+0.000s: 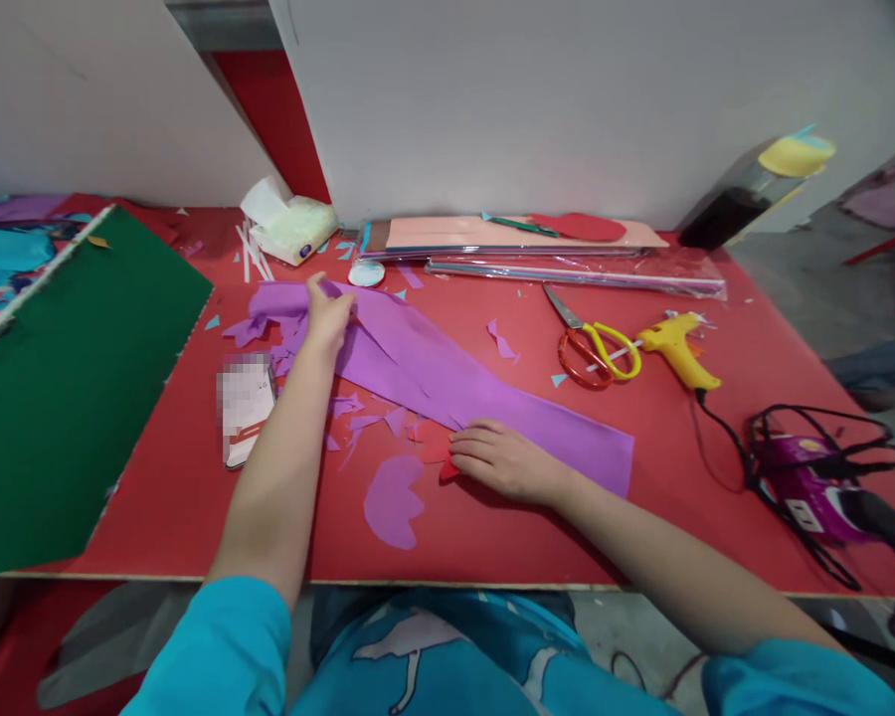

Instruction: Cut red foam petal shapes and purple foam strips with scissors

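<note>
A long purple felt sheet [462, 373] lies diagonally across the red tabletop, with cut slits and a ragged left end. My left hand [331, 316] is at its upper left part, fingers bent and closed on the felt. Flat on the lower edge of the sheet rests my right hand [511, 462], its fingers stretched out. A small red piece [448, 469] pokes out by the right fingertips. Below the sheet is a purple scalloped cutout [394, 502], with purple scraps [358, 423] around it.
Scissors [593, 343], a yellow glue gun [678, 350] and a purple power strip with black cables [812, 487] lie right. A phone [246, 408] and a green board [82, 398] are left. Tissues [294, 227], wrapped sheets [507, 239] and a bottle [753, 194] stand along the back.
</note>
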`<state>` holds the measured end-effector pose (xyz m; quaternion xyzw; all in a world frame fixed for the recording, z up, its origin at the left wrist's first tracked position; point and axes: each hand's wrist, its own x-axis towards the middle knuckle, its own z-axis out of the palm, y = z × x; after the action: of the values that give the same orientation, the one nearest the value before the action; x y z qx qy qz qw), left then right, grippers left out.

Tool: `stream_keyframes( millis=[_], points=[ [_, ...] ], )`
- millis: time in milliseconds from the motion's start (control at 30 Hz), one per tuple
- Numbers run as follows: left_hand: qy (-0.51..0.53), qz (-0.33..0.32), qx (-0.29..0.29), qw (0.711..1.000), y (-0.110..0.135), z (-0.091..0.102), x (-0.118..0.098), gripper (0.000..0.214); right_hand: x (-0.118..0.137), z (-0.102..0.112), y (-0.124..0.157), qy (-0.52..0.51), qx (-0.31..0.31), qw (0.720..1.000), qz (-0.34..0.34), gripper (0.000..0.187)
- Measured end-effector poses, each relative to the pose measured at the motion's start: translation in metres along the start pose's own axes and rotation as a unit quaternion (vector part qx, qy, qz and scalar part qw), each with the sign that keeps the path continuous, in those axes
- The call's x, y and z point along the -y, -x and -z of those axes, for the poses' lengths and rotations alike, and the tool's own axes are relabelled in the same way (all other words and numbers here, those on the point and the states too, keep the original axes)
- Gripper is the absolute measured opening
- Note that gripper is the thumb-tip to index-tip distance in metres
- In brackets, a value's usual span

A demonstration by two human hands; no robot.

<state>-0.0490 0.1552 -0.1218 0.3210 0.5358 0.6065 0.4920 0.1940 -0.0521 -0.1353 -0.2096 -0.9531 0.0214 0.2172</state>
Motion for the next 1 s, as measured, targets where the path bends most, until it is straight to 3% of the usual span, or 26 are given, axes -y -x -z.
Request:
stream_keyframes(
  millis=[100, 233, 467, 800, 1000],
  points=[
    [0.002, 0.042, -0.032, 0.999, 0.000, 0.000, -0.002, 0.038, -0.001, -0.004, 0.002, -0.031, -0.038, 0.999, -0.018, 0.024],
    [0.029, 0.053, -0.012, 0.998, 0.002, 0.000, -0.005, 0.024, -0.004, -0.009, 0.007, -0.071, -0.070, 0.993, -0.056, 0.022],
    [0.048, 0.024, 0.004, 0.999, 0.004, 0.001, -0.014, 0.032, -0.002, -0.007, 0.008, -0.104, -0.088, 0.989, -0.062, 0.019],
    [-0.004, 0.037, 0.035, 0.999, 0.005, -0.004, -0.008, 0.015, -0.002, -0.006, 0.007, -0.166, -0.090, 0.978, -0.090, 0.013],
    [-0.020, 0.003, 0.031, 0.999, 0.006, -0.011, -0.008, 0.021, -0.001, -0.005, 0.007, -0.166, -0.084, 0.979, -0.087, 0.013]
  ],
)
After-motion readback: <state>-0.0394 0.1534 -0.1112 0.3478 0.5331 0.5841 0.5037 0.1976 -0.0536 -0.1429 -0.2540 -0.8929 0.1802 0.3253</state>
